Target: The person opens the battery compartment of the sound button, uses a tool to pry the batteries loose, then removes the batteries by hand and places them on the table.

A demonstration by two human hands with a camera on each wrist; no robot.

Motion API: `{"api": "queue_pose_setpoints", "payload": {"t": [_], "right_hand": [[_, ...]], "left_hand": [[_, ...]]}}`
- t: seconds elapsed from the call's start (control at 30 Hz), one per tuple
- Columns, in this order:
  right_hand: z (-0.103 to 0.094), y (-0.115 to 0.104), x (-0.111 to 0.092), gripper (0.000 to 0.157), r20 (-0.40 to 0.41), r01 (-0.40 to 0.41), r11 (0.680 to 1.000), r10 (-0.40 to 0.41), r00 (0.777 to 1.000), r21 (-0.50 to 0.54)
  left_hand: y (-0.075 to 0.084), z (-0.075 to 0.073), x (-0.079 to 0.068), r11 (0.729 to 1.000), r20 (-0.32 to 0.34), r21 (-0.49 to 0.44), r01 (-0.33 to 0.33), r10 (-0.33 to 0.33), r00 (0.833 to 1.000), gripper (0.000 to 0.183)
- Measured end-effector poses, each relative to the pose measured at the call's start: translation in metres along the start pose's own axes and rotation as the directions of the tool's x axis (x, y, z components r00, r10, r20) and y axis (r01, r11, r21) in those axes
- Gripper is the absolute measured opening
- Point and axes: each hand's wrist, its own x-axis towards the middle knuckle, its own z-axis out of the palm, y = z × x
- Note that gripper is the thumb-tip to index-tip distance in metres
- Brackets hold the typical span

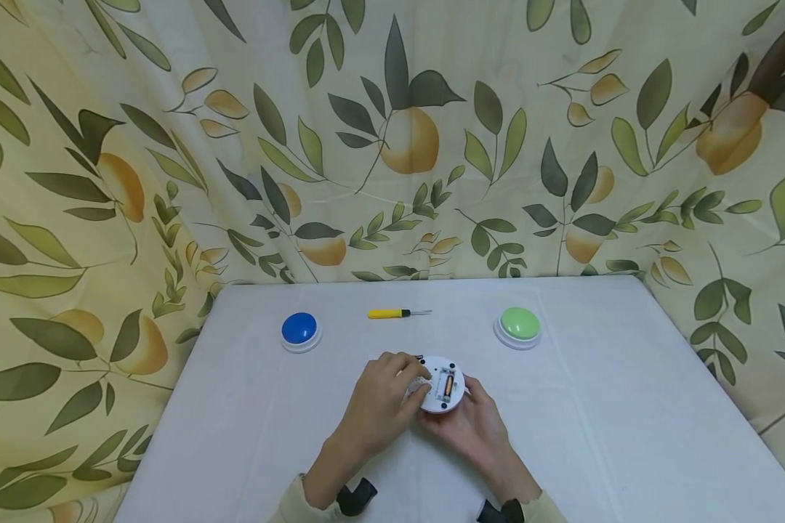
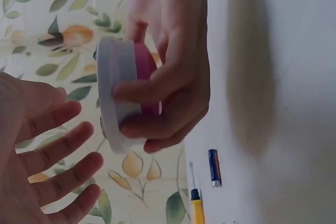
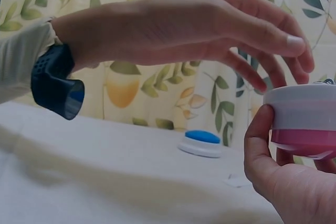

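Right hand (image 1: pixel 469 427) grips a round white plastic button with a pink dome (image 3: pixel 303 116), underside upward, above the white table (image 1: pixel 602 436); left hand (image 1: pixel 382 388), fingers loosely spread, hovers at its edge. Recommended: hold level so the copper-and-black cylindrical battery (image 1: pixel 448 386) cannot drop out.

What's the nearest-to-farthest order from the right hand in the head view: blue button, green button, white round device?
1. White round device: held in the right hand.
2. Green button: beyond that hand, toward the table's right side.
3. Blue button: across on the table's left side.
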Motion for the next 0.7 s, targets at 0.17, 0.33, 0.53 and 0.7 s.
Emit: {"api": "queue_pose_setpoints", "payload": {"t": [0.17,0.33,0.53,0.7], "right_hand": [[-0.001,0.001,0.002,0.056,0.026,0.013,0.999,-0.012,1.0,-0.031],[-0.002,0.002,0.003,0.059,0.023,0.025,0.997,-0.024,0.999,-0.074],[0.001,0.002,0.004,0.064,-0.026,0.022,0.996,-0.024,0.999,-0.084],[0.004,0.002,0.004,0.065,-0.061,0.01,0.995,-0.016,0.998,-0.104]], "left_hand": [[0.006,0.005,-0.004,1.0,-0.019,0.017,-0.021,0.022,1.0,0.012],[0.009,0.012,-0.005,0.998,-0.033,0.043,-0.053,0.055,0.998,0.013],[0.012,0.019,-0.007,0.99,-0.04,0.119,-0.072,0.077,0.996,0.018],[0.014,0.021,-0.008,0.979,-0.037,0.196,-0.054,0.063,0.997,0.025]]}}
